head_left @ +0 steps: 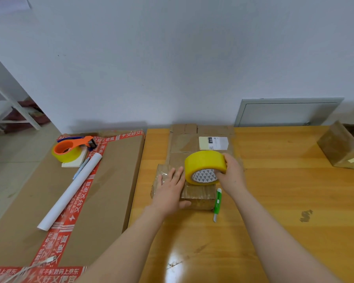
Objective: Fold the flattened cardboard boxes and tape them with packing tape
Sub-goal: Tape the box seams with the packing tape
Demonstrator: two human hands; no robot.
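cardboard box [198, 198]: small, folded up and glossy with clear tape, on the wooden table [274, 211] close in front of the person.
utility knife [217, 203]: green and white, lying on the table just beside the box's right side, thin end toward the person.
left hand [169, 188]: flat on the box's top, fingers straight and spread, holding nothing.
right hand [231, 174]: fingers curled over the rim of the tape roll, gripping it.
tape roll [204, 164]: yellow, standing on edge on the right part of the box's top, printed core facing the camera.
flattened cardboard [182, 144]: lying on the table directly behind the box and reaching the wall, with a white label [213, 142] on its far right part.
large carton [114, 180]: left of the table, brown top edged with red printed tape.
on the carton: a white paper tube [70, 193], a blue pen [81, 168] beside it, and farther back an orange tape dispenser [70, 149] with a yellowish roll.
second box [339, 148]: brown, at the table's far right edge.
wall panel [286, 112]: grey, low on the wall behind the table.
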